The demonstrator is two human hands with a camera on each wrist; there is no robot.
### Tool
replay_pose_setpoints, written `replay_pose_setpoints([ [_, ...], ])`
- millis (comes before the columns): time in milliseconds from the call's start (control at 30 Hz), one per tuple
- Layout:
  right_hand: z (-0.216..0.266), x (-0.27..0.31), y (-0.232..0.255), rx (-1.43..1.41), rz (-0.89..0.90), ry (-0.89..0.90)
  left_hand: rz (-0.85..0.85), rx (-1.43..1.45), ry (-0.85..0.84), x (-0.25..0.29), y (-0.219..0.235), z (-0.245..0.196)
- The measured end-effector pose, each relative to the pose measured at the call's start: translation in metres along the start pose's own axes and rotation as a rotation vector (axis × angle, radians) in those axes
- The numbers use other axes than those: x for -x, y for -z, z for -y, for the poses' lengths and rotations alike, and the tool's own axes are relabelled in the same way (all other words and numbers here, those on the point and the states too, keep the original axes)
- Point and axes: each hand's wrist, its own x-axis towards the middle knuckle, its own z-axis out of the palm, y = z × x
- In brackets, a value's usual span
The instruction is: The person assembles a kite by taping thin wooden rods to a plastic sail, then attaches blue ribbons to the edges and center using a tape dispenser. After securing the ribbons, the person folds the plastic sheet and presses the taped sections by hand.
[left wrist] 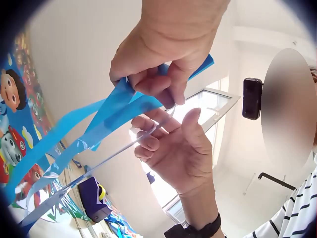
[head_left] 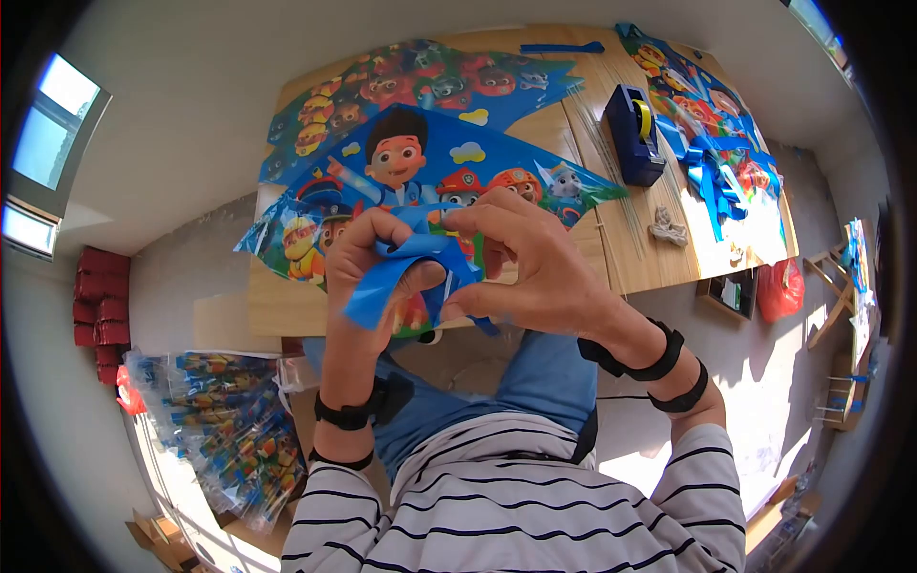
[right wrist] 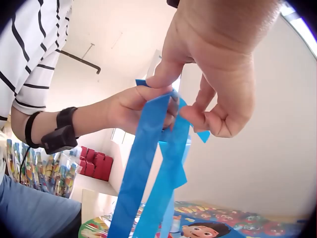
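Observation:
My left hand (head_left: 368, 263) grips several strips of glossy blue ribbon (head_left: 382, 291), its thumb bent over them. Short ends stick out past the thumb, while long lengths of ribbon (right wrist: 141, 173) hang below, as the right wrist view shows. Facing it, my right hand (head_left: 535, 263) has thumb and forefinger spread apart around the strips, with the forefinger's tip right at the ribbon's upper part. In the left wrist view, the right hand (left wrist: 181, 156) shows its palm, with loosely bent fingers behind the ribbon. Under both hands lies a blue kite-shaped sheet (head_left: 420, 143) printed with cartoon characters.
The wooden table (head_left: 564, 143) also bears a second printed sheet (head_left: 458, 81), a tape dispenser (head_left: 635, 134), thin rods (head_left: 597, 119) and a heap of blue ribbon (head_left: 716, 177). Wrapped printed packs (head_left: 224, 425) lie at lower left; red boxes (head_left: 100, 306) are stacked beyond.

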Motion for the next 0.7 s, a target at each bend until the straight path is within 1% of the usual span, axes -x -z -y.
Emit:
replay_pose_setpoints([
  [100, 0.001, 0.0, -0.008, 0.01, -0.116, -0.066, -0.025, -0.055, -0.054, -0.003, 0.008, 0.002],
  [200, 0.001, 0.002, -0.01, -0.051, -0.085, -0.123, -0.096, -0.05, -0.021, -0.003, 0.005, -0.005],
  [300, -0.013, 0.001, -0.029, -0.353, 0.05, -0.278, -0.102, -0.028, -0.053, -0.005, 0.005, 0.0],
  [333, -0.024, 0.001, -0.037, -0.373, 0.032, -0.211, -0.106, -0.061, -0.062, -0.006, 0.005, 0.002],
  [400, -0.029, -0.006, -0.032, -0.455, 0.156, -0.372, -0.113, -0.124, -0.084, -0.006, 0.011, 0.004],
  [433, -0.032, -0.011, -0.027, -0.499, 0.216, -0.451, -0.147, -0.16, -0.065, -0.008, 0.012, 0.005],
  [500, -0.047, -0.023, -0.015, -0.393, 0.228, -0.436, -0.221, -0.235, -0.032, -0.013, 0.016, 0.008],
  [533, -0.057, -0.032, -0.007, -0.343, 0.237, -0.429, -0.262, -0.229, -0.066, -0.016, 0.021, 0.014],
  [567, -0.07, -0.043, 0.004, -0.274, 0.196, -0.457, -0.307, -0.224, -0.098, -0.02, 0.03, 0.024],
  [633, -0.102, -0.077, 0.035, -0.144, 0.117, -0.514, -0.359, -0.244, -0.079, -0.022, 0.047, 0.032],
  [700, -0.138, -0.12, 0.073, -0.05, -0.053, -0.496, -0.375, -0.294, 0.019, -0.023, 0.062, 0.035],
])
